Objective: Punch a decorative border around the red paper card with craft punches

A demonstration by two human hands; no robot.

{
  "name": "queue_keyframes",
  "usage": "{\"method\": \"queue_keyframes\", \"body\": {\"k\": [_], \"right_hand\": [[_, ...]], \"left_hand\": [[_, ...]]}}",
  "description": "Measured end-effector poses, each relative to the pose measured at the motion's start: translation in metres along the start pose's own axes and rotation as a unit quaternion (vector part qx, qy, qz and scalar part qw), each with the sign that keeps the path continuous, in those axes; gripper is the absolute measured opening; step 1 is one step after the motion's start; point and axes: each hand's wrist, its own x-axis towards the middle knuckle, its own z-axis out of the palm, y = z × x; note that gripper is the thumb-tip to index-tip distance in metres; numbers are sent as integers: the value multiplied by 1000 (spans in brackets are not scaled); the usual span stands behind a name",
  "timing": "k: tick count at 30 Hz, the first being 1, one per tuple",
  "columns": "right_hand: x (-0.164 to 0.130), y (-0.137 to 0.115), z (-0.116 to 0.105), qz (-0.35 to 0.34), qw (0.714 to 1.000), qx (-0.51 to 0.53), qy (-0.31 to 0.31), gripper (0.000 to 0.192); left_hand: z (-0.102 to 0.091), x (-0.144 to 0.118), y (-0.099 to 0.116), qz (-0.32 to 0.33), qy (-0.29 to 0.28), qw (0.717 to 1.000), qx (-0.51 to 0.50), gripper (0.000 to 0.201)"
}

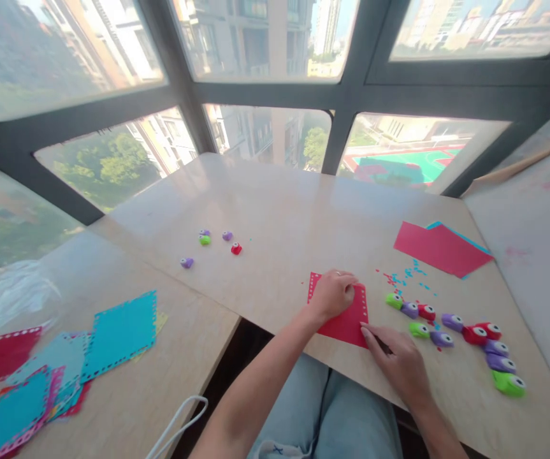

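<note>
A red sheet of paper lies at the table's front edge, with small punched holes along its top and sides. My left hand rests over its upper part, fingers curled in; whatever they may hold is hidden. At the sheet's lower right corner, my right hand pinches the edge between thumb and fingers. Just right of the paper sits a row with a green big-eyed figure, a purple one and a red one. Tiny blue paper bits are scattered behind them.
More big-eyed figures stand at the right, including a green one, and a red one among several farther left. Red sheets lie back right. Hole-edged blue sheets, clear plastic and a white cable are at the left.
</note>
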Motion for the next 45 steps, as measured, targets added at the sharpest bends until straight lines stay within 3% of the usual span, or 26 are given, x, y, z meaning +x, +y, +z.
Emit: {"method": "queue_keyframes", "body": {"k": [5,8,11,14,16,19,26,33,36,40,45], "right_hand": [[-2,3,0,37,999,10,-7,39],[-2,3,0,57,998,19,-12,42],[-2,3,-1,63,998,22,-4,43],[-2,4,-1,62,998,20,5,45],[-2,4,-1,60,998,19,6,45],[-1,3,-2,60,998,17,10,44],[-1,2,-2,68,997,14,14,43],[-1,1,-2,91,995,23,19,44],[-2,2,-2,93,995,33,13,42],[-2,2,-1,91,995,32,15,40],[-1,-2,-1,102,994,40,23,39]], "left_hand": [[-47,-8,-28,4,104,993,-55,33],[-81,-20,-71,-44,175,983,-33,33],[-110,-35,-124,-117,269,956,26,36],[-128,-51,-166,-190,326,921,93,37],[-132,-57,-183,-249,338,899,128,39],[-129,-59,-192,-301,306,888,164,44],[-126,-48,-192,-317,256,900,158,44],[-132,-44,-202,-317,284,901,82,46],[-137,-40,-206,-347,316,882,31,45],[-147,-30,-216,-394,340,853,41,39],[-159,-15,-226,-414,324,848,64,40]]}}
